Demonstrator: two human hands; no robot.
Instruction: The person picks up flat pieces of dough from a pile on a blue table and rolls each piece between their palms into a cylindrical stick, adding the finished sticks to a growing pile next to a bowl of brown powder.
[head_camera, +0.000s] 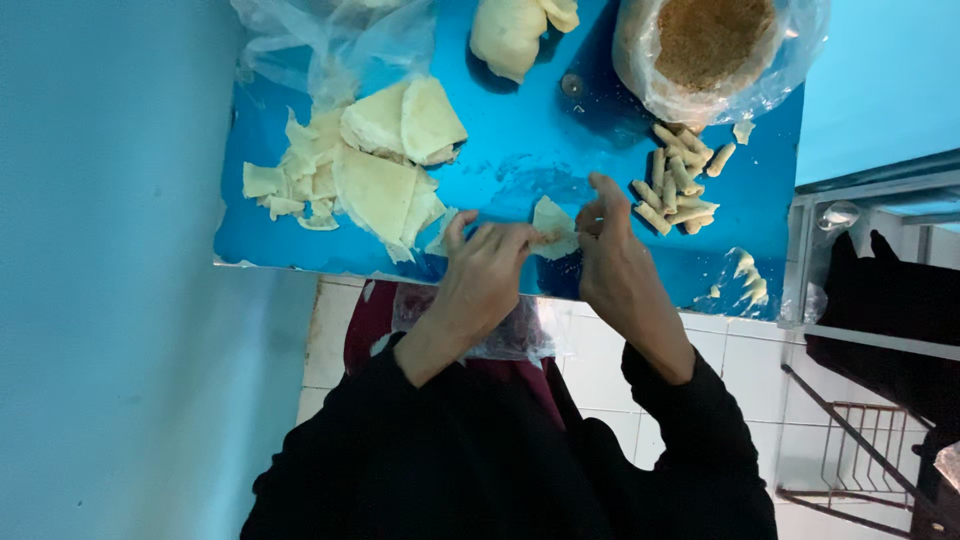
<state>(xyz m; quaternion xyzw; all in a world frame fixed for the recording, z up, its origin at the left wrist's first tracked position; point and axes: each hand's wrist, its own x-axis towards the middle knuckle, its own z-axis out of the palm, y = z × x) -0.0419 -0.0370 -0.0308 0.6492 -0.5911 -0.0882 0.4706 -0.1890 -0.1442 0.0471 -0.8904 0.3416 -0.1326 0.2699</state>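
My left hand (482, 278) and my right hand (612, 258) meet at the near edge of a blue table (520, 165). Between their fingertips they pinch a small thin pale dough sheet (552, 222), with a little brown filling where the fingers meet. Left of the hands lies a pile of cut dough sheets (372, 172). To the right lie several rolled dough sticks (680, 182). Both of my sleeves are black.
A plastic bag of brown crumbly filling (712, 42) stands at the back right, a lump of dough (510, 35) beside it, and a crumpled clear bag (330, 40) at the back left. Dough scraps on plastic (746, 280) lie near the right corner. A metal rack (860, 450) stands on the tiled floor.
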